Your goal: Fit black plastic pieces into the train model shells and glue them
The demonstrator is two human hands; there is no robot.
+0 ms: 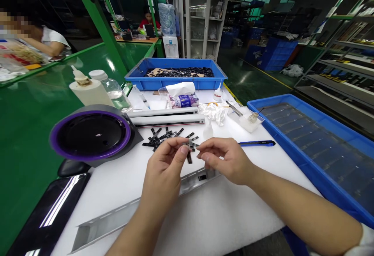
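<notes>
My left hand [165, 166] is closed in a pinch, thumb against index finger, on a small black strip [189, 158] whose dark end shows below the fingertips. Just to its right, my right hand [228, 158] also has its fingertips pressed together; anything between them is too small to make out. Behind both hands lies a loose pile of similar black strips [157, 137] with shiny parts. Under the hands a long grey metal channel [113, 217] runs diagonally across the white tabletop [216, 217], with a small black piece [202, 177] inside it.
A purple-rimmed round device [90, 133] stands left. Behind are white bars [169, 120], a tissue pack [184, 99], crumpled tissue [214, 113], bottles and a blue bin [175, 82] of black parts. A blue utility knife [257, 143] and blue tray [292, 131] are right. Co-workers sit beyond.
</notes>
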